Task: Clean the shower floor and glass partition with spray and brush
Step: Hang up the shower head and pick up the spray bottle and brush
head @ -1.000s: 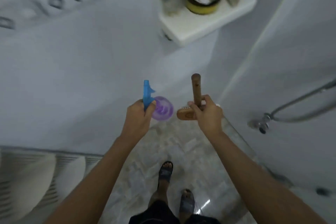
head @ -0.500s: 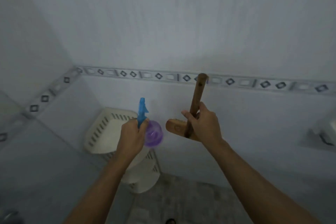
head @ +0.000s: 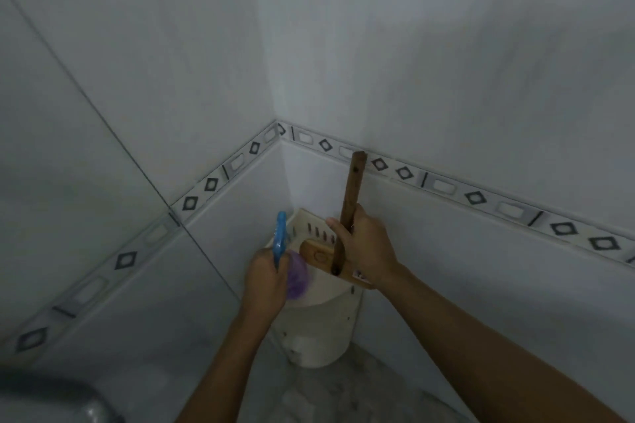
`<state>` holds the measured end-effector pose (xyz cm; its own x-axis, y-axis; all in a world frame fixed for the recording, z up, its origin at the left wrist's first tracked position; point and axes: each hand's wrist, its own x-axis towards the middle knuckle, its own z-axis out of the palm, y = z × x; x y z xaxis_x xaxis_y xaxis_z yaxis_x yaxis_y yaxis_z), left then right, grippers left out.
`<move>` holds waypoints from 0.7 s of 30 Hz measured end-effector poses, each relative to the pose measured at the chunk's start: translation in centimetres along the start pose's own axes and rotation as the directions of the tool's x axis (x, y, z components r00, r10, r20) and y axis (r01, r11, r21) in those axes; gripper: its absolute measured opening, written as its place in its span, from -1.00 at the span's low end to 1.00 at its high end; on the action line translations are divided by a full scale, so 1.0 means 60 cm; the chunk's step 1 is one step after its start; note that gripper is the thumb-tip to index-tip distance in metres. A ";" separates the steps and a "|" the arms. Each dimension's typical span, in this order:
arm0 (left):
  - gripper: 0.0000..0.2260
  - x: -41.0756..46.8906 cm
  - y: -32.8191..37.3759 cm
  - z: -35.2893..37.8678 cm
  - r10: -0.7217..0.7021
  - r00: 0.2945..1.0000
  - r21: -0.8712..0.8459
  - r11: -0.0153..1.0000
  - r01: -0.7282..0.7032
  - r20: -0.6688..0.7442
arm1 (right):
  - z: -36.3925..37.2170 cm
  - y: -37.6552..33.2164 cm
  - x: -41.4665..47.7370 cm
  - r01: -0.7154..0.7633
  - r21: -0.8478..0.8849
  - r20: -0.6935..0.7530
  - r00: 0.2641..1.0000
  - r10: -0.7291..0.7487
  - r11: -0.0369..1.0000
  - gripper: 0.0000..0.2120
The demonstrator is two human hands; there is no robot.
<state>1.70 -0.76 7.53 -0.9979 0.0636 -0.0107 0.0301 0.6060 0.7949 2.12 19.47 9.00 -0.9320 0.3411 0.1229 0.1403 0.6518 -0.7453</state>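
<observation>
My left hand (head: 264, 280) grips a spray bottle (head: 296, 273) with a purple body and a blue trigger head (head: 279, 237). My right hand (head: 366, 245) grips the wooden handle of a scrub brush (head: 352, 194); its wooden head (head: 318, 256) points left, just right of the bottle. Both are held up in front of the tiled wall corner. A strip of grey marbled shower floor (head: 343, 398) shows at the bottom. No glass partition can be made out.
A cream plastic corner shelf rack (head: 319, 330) with slotted sides stands in the wall corner behind my hands. A patterned border tile band (head: 477, 197) runs along both walls. A blurred grey metal object (head: 65, 402) lies at the bottom left.
My view has swung left and up from the shower hose wall to the tiled corner with the rack. Both hands keep their hold; bottle and brush now sit closer together.
</observation>
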 end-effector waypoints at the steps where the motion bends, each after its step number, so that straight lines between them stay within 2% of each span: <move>1: -0.77 0.003 -0.011 0.000 -0.010 1.000 0.003 1.000 0.010 -0.004 | 0.019 0.002 0.006 -0.011 0.006 0.009 1.000 0.011 1.000 -0.56; 10: -0.76 0.008 -0.042 0.017 -0.062 0.997 -0.012 0.998 0.062 -0.050 | 0.122 0.002 0.031 -0.103 0.126 0.045 0.994 0.098 0.987 -0.62; 21: -0.76 0.005 -0.049 0.021 -0.096 0.989 -0.057 0.994 0.091 -0.110 | 0.133 0.002 0.033 -0.125 0.179 0.093 0.990 0.109 0.976 -0.69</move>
<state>1.36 -1.53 4.46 -0.9964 -0.0826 -0.0205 -0.0637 0.5631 0.8239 -2.37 14.84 3.94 -0.9381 0.3457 -0.0209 0.1933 0.4726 -0.8598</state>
